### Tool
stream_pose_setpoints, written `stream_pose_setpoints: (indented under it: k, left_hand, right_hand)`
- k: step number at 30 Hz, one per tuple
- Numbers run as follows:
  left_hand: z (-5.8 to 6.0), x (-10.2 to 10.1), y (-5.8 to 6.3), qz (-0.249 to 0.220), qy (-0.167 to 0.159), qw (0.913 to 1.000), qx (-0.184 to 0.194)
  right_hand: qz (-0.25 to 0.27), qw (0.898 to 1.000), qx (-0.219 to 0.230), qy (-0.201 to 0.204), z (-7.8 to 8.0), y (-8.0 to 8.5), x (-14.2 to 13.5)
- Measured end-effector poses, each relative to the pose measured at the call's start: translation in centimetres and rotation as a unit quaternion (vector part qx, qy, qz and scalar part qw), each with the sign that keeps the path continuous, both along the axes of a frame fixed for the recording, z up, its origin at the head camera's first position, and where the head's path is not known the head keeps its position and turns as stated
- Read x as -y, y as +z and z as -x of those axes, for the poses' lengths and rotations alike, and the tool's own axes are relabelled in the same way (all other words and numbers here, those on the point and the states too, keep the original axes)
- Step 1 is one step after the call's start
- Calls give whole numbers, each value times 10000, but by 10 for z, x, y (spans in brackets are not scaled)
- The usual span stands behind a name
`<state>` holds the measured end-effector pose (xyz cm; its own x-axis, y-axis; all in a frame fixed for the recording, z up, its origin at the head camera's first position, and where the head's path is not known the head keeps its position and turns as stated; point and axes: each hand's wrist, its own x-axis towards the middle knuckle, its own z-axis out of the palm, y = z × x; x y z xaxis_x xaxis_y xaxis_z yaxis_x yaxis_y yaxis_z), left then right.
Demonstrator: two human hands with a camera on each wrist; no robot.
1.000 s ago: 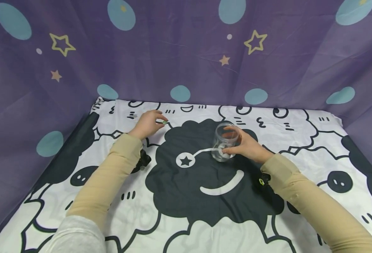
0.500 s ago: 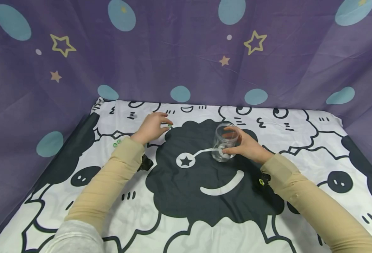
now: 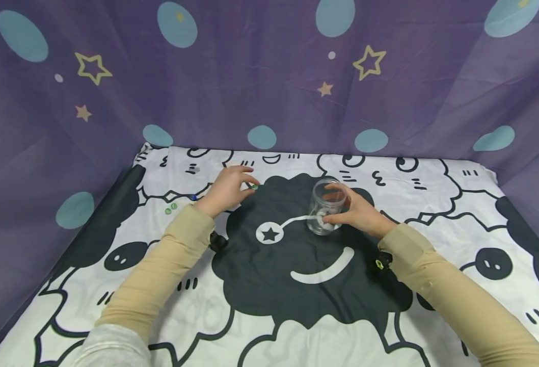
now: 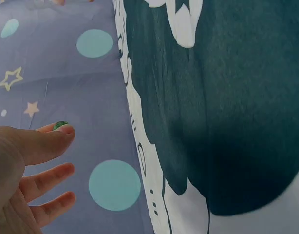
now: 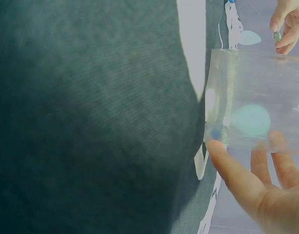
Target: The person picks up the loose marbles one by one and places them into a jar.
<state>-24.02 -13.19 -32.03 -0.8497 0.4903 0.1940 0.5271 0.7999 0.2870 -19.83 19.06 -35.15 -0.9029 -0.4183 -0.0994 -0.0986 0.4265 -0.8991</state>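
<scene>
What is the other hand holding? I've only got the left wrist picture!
Observer: The right hand is holding a clear jar.
Operator: Cool! I can see one green marble in my fingers. Are there more?
Observer: Yes, two more green marbles lie on the cloth.
Operator: Ooh, is there any other colour lying there?
Observer: Yes, a small blue marble lies just beside the left hand.

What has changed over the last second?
The left hand, pinching a green marble, has moved rightward, closer to the jar. Two more green marbles and a blue marble have come into view beside its sleeve. The right hand holds the jar as before.
</scene>
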Motion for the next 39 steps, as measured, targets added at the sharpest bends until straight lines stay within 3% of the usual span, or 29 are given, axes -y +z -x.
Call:
stream_pose_setpoints:
  k: [10,17,39]
  left_hand:
    - [-9,-10,-2,-158,-48,9999,46]
    - [-13,-20,3,-177,-247,9992,-250]
    - [-27,-57,19,-453,-617,9963,-380]
  right_hand:
    - [-13,10000,-72,43,0,-2,-1]
    - [-20,10000,-52,28,1,-1,-2]
    - [-10,10000,-85,24,0,-1,-2]
